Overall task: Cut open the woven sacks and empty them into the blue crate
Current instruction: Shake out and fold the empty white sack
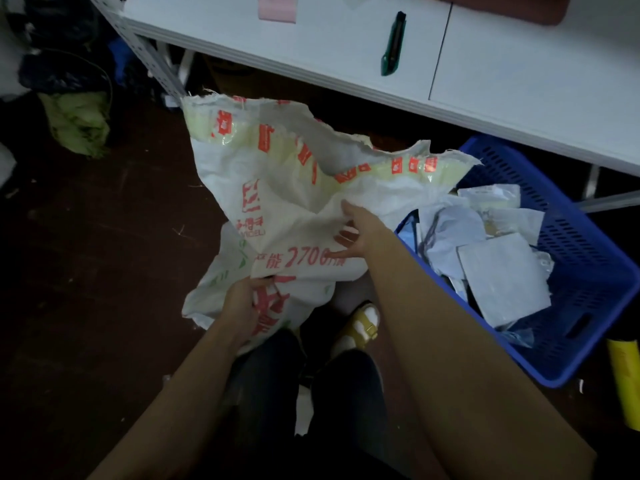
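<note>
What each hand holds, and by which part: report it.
Both hold the white woven sack: the left hand grips a bunched fold near its lower end, the right hand pinches a fold at its middle.

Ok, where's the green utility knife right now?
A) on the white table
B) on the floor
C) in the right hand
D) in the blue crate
A: the green utility knife lies on the white table; the left hand and right hand hold the woven sack.
</note>
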Action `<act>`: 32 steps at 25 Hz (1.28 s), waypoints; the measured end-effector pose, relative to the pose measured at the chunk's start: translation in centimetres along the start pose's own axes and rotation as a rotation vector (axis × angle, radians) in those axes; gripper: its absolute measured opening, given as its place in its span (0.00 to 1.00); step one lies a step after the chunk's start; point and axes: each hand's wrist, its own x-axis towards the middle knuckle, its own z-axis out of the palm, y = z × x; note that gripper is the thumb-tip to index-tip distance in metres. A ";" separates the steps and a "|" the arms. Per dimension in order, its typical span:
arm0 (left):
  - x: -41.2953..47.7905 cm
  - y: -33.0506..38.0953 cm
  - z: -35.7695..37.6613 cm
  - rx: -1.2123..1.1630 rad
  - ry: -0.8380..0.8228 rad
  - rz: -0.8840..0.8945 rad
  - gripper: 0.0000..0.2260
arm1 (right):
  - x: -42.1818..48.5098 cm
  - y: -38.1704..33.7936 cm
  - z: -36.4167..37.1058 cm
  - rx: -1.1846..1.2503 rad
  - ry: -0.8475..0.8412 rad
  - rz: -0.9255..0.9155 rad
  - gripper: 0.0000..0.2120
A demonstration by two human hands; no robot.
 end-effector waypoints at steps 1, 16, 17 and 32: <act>-0.2 -0.1 0.2 -0.001 -0.010 -0.014 0.14 | -0.1 0.1 0.1 -0.037 0.033 -0.045 0.20; -1.1 -0.6 6.8 0.204 -0.086 0.041 0.11 | -6.0 2.3 -8.7 0.577 0.350 -0.147 0.11; -0.9 -1.2 7.3 0.208 -0.103 0.024 0.11 | -6.2 2.4 -9.4 0.625 0.343 -0.153 0.08; 3.2 -3.8 6.5 0.315 -0.346 -0.006 0.17 | -1.3 8.2 -11.4 0.656 0.208 -0.088 0.28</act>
